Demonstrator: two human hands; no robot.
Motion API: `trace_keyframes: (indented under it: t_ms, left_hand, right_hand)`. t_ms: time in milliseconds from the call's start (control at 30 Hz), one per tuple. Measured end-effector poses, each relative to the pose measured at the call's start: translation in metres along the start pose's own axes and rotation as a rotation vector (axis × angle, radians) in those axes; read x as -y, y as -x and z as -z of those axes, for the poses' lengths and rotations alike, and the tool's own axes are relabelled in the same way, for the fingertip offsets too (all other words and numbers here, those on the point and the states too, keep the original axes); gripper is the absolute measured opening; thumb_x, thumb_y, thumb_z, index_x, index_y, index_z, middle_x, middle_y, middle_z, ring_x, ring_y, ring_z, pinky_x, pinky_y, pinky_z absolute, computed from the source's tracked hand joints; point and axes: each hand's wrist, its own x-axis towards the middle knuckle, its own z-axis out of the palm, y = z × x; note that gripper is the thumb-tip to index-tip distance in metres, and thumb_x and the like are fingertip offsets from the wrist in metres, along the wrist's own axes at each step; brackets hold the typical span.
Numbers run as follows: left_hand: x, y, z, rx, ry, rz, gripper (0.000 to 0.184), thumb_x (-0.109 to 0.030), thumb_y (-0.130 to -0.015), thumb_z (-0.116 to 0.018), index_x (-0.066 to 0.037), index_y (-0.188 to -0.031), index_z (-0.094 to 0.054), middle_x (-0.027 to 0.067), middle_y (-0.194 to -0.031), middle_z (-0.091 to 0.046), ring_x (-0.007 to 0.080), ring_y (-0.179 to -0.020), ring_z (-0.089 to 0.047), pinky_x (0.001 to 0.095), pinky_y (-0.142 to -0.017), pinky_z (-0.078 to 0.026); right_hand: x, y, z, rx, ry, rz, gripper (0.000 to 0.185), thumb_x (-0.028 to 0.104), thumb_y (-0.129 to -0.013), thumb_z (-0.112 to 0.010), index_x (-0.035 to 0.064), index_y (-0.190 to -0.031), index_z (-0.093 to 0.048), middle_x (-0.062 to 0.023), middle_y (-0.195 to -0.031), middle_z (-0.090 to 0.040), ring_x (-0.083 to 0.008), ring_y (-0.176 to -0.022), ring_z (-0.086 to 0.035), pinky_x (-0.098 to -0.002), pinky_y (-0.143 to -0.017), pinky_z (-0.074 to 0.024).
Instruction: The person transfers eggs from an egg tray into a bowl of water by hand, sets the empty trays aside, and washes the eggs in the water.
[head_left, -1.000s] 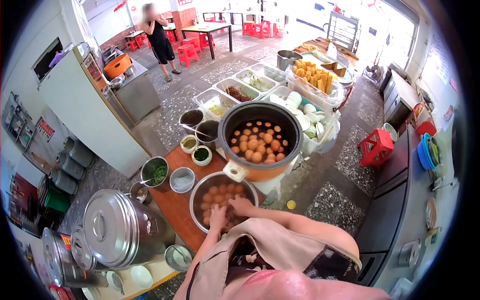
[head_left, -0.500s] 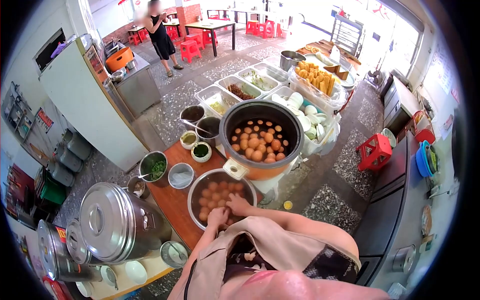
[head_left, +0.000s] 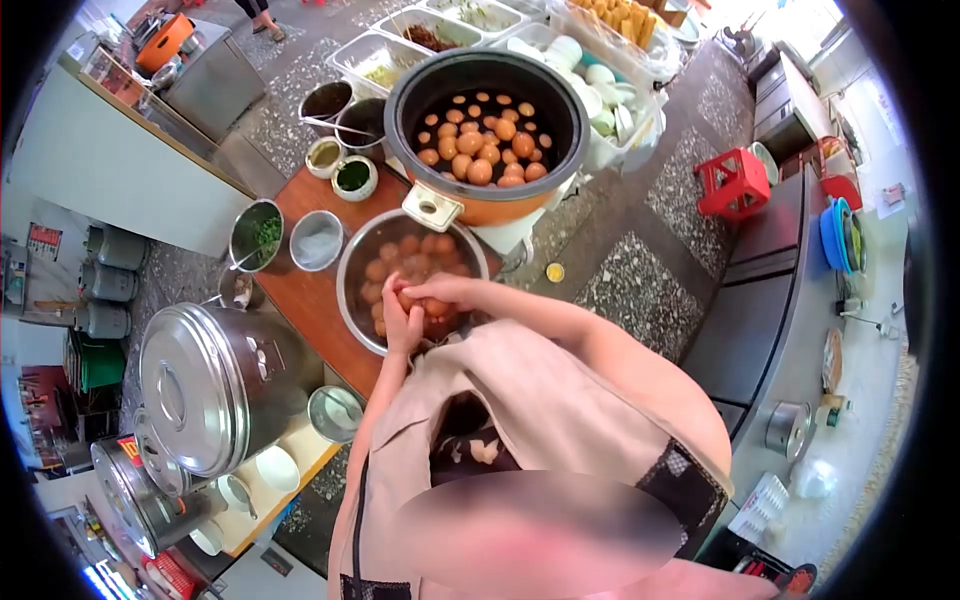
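Note:
Over a wide metal bowl [head_left: 347,295] of brown eggs [head_left: 410,246] in cloudy water, my two hands meet. My left hand [head_left: 402,322] is closed with its fingers pointing up, around what looks like an egg [head_left: 405,299], mostly hidden by the fingers. From the other side my right hand [head_left: 445,289] reaches in, its fingers curled against the same egg. Just beyond the bowl stands a round cooker [head_left: 490,208] with a dark inner pot, where several brown eggs [head_left: 480,150] sit in dark liquid.
Left of the bowl on the wooden table [head_left: 300,285] are a plastic-lined container [head_left: 317,240] and a pot of chopped greens [head_left: 258,235]. A large lidded steel pot [head_left: 190,390] stands at the left. A red stool [head_left: 733,182] is on the floor at the right.
My view has tilted down, so only the legs of the person at the back still show. My hands have risen from the water and come together around an egg.

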Motion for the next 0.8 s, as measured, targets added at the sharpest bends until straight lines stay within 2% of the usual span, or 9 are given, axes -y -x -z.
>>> trace_keyframes:
  t_ms: [167, 233, 300, 367, 400, 500, 567, 667, 800]
  left_hand:
    - [-0.018, -0.009, -0.001, 0.009, 0.285, 0.108, 0.052, -0.007, -0.084, -0.045, -0.002, -0.134, -0.032, 0.0114, -0.108, -0.052, 0.0208, -0.098, -0.051, 0.0306, -0.09, -0.041]
    - [-0.012, -0.014, 0.002, -0.178, 0.455, 0.247, 0.045, -0.01, -0.086, -0.046, -0.003, -0.13, -0.04, 0.0092, -0.109, -0.052, 0.0184, -0.1, -0.05, 0.03, -0.09, -0.041]
    - [-0.017, -0.013, 0.016, -0.156, 0.199, 0.281, 0.04, -0.017, -0.084, -0.053, -0.004, -0.122, -0.049, 0.0105, -0.112, -0.053, 0.0221, -0.104, -0.051, 0.0336, -0.091, -0.041]
    - [0.002, -0.004, 0.023, -0.006, -0.742, -0.002, 0.041, -0.022, -0.08, -0.059, -0.005, -0.116, -0.053, 0.014, -0.116, -0.051, 0.0298, -0.108, -0.049, 0.0402, -0.091, -0.04]
    - [0.018, 0.005, 0.022, -0.023, -0.786, 0.032, 0.041, -0.023, -0.076, -0.062, -0.005, -0.112, -0.054, 0.0175, -0.118, -0.049, 0.0359, -0.109, -0.047, 0.0464, -0.09, -0.039]
    - [0.02, 0.01, 0.019, 0.071, -0.914, 0.2, 0.04, -0.021, -0.076, -0.059, -0.006, -0.112, -0.053, 0.0187, -0.121, -0.047, 0.038, -0.105, -0.049, 0.0484, -0.087, -0.041]
    - [0.024, 0.007, 0.019, 0.165, -0.846, 0.303, 0.039, -0.02, -0.075, -0.057, -0.007, -0.112, -0.052, 0.0192, -0.118, -0.047, 0.039, -0.103, -0.05, 0.0508, -0.083, -0.044]
    - [0.019, 0.009, 0.018, 0.171, -0.934, 0.255, 0.037, -0.016, -0.072, -0.058, -0.006, -0.107, -0.052, 0.0186, -0.115, -0.047, 0.0385, -0.1, -0.051, 0.0523, -0.078, -0.046]
    - [0.025, 0.012, 0.017, 0.178, -0.962, 0.255, 0.031, -0.014, -0.071, -0.058, -0.004, -0.099, -0.052, 0.0189, -0.116, -0.046, 0.0381, -0.098, -0.052, 0.0515, -0.077, -0.047]
  right_hand:
    - [0.014, 0.011, 0.0, -0.143, 0.206, 0.166, 0.035, 0.03, -0.08, -0.063, 0.0023, -0.102, -0.066, -0.002, -0.072, -0.062, -0.007, -0.058, -0.051, -0.0207, -0.051, -0.0401]
    - [0.058, 0.056, -0.008, -0.192, 0.25, 0.261, 0.033, 0.026, -0.079, -0.063, 0.0027, -0.102, -0.065, -0.0033, -0.08, -0.065, -0.0077, -0.066, -0.057, -0.0227, -0.059, -0.0478]
    - [0.085, 0.073, 0.007, -0.414, 0.395, 0.666, 0.03, 0.022, -0.077, -0.067, 0.0046, -0.101, -0.065, -0.0016, -0.083, -0.065, -0.0069, -0.076, -0.058, -0.0248, -0.069, -0.0496]
    - [0.125, 0.091, 0.036, -0.717, 0.606, 0.985, 0.029, 0.023, -0.075, -0.07, 0.0045, -0.097, -0.065, -0.0044, -0.084, -0.066, -0.0108, -0.078, -0.061, -0.0276, -0.071, -0.0502]
    - [0.141, 0.089, 0.063, -0.974, 0.783, 0.949, 0.033, 0.025, -0.073, -0.07, 0.0052, -0.099, -0.064, -0.0092, -0.087, -0.067, -0.0164, -0.08, -0.064, -0.0299, -0.07, -0.0511]
    - [0.178, 0.095, 0.132, -1.346, 1.094, 0.524, 0.035, 0.036, -0.072, -0.064, 0.0062, -0.091, -0.061, -0.0172, -0.086, -0.065, -0.0339, -0.086, -0.063, -0.0438, -0.074, -0.052]
    - [0.18, 0.084, 0.181, -1.358, 1.273, 0.339, 0.035, 0.035, -0.073, -0.064, 0.0065, -0.093, -0.059, -0.0184, -0.091, -0.064, -0.0347, -0.087, -0.063, -0.0453, -0.074, -0.0517]
    - [0.172, 0.066, 0.225, -1.33, 1.33, 0.261, 0.022, 0.02, -0.079, -0.05, 0.0051, -0.091, -0.06, -0.0228, -0.092, -0.064, -0.0381, -0.088, -0.063, -0.0475, -0.078, -0.0503]
    - [0.169, 0.06, 0.237, -1.169, 1.323, 0.061, 0.025, 0.016, -0.079, -0.052, 0.0076, -0.101, -0.061, -0.0194, -0.102, -0.063, -0.0342, -0.098, -0.061, -0.0429, -0.084, -0.0491]
